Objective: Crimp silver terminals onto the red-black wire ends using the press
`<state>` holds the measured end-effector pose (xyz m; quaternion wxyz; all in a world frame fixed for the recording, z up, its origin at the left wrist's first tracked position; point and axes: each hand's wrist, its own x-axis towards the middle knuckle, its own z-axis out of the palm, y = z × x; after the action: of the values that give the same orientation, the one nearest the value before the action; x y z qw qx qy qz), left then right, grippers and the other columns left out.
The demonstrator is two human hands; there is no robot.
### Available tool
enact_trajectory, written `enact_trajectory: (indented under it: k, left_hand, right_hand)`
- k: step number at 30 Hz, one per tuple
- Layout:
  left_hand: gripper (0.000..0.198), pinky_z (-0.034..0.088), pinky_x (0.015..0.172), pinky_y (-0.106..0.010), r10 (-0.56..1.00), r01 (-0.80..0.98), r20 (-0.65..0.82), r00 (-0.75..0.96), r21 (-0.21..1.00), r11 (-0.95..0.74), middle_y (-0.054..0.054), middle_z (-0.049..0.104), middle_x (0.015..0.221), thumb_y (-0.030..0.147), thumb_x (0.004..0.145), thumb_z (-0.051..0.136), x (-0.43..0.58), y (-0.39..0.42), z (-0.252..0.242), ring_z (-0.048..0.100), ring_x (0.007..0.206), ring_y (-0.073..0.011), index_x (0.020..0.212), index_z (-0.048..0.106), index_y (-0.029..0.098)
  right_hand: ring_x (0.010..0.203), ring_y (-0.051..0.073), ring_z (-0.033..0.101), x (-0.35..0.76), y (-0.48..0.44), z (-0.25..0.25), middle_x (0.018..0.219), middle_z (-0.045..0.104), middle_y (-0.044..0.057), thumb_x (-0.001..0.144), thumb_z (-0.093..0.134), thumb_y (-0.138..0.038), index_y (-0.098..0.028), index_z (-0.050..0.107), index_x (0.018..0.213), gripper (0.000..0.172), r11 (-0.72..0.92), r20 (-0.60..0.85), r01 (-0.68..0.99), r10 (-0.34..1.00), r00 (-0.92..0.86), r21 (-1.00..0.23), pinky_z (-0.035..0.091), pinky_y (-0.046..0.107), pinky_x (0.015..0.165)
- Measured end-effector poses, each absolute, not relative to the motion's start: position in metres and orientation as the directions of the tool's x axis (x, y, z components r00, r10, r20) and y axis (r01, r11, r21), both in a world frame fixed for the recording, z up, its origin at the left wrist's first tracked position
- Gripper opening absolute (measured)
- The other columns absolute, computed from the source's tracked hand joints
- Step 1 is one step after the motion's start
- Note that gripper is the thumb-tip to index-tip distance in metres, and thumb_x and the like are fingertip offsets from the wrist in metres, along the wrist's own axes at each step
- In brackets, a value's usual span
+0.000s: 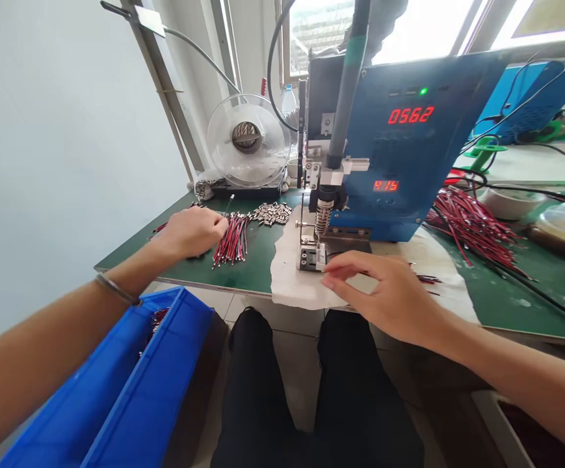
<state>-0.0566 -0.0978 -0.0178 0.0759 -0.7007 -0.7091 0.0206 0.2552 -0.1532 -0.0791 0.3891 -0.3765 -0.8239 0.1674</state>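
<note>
Green surface (261, 257) beneath a blue machine (409, 156), with a white wall (67, 130) alongside.
In the head view, the left hand (192, 233), fingers pressed together, seems to pinch a thin lead with a pale tip (232, 197), just beside a bundle of red-and-black wires (231, 244) and near a pile of small metal parts (271, 213). The right hand (384, 292) curves thumb and forefinger toward each other just beside a small fixture (307, 259), below the coiled spring (324, 218); whether they grip anything cannot be told. Handling at the fixture looks like the step in hand: the right fingertips are best held low and on the near side, away from the possibly hot parts above, and the lead gripped lightly, its tip left free.
</note>
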Motion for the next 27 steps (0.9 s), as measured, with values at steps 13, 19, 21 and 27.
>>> enact_trajectory:
  k: [13, 19, 21, 27]
  left_hand:
    - [0.056, 0.040, 0.073, -0.038, 0.998, 0.985, 0.005, -0.069, -0.155, 0.069, -0.019, 0.076, 0.087, 0.067, 0.084, 0.049, -0.066, -0.059, -0.031, 0.069, 0.094, -0.0364, 0.068, 0.068, 0.017]
    - [0.057, 0.026, 0.064, -0.029, 0.985, 0.989, 0.118, 0.123, 0.070, -0.131, 0.003, 0.063, 0.072, 0.072, 0.096, 0.045, -0.153, -0.055, -0.033, 0.043, 0.065, -0.0107, 0.093, 0.074, 0.023]
    - [0.052, 0.031, 0.065, -0.027, 0.983, 0.976, 0.050, 0.175, 0.121, -0.180, 0.005, 0.069, 0.076, 0.072, 0.093, 0.055, -0.179, -0.050, -0.039, 0.052, 0.067, -0.0093, 0.096, 0.077, 0.024]
    - [0.046, 0.038, 0.067, -0.027, 0.977, 0.965, -0.069, 0.201, 0.188, -0.185, 0.007, 0.075, 0.080, 0.070, 0.079, 0.073, -0.199, -0.044, -0.054, 0.060, 0.075, -0.0139, 0.093, 0.081, 0.027]
  right_hand:
    - [0.059, 0.016, 0.071, 0.313, -0.139, -0.079, 0.073, 0.078, -0.002, 0.092, 0.067, -0.030, -0.023, 0.075, 0.084, 0.013, 0.680, 0.594, 0.711, 0.651, -0.472, -0.179, 0.053, 0.027, 0.055]
    - [0.067, 0.018, 0.074, 0.337, -0.107, -0.086, 0.089, 0.081, 0.002, 0.092, 0.071, -0.017, -0.026, 0.078, 0.093, 0.012, 0.750, 0.524, 0.661, 0.553, -0.648, 0.026, 0.054, 0.031, 0.060]
    - [0.067, 0.016, 0.073, 0.343, -0.099, -0.088, 0.090, 0.079, 0.002, 0.092, 0.072, -0.018, -0.027, 0.078, 0.097, 0.012, 0.792, 0.498, 0.610, 0.520, -0.694, 0.022, 0.054, 0.030, 0.059]
    - [0.069, 0.015, 0.069, 0.343, -0.090, -0.091, 0.088, 0.075, 0.003, 0.094, 0.070, -0.018, -0.024, 0.075, 0.098, 0.008, 0.768, 0.364, 0.639, 0.604, -0.709, -0.030, 0.052, 0.030, 0.063]
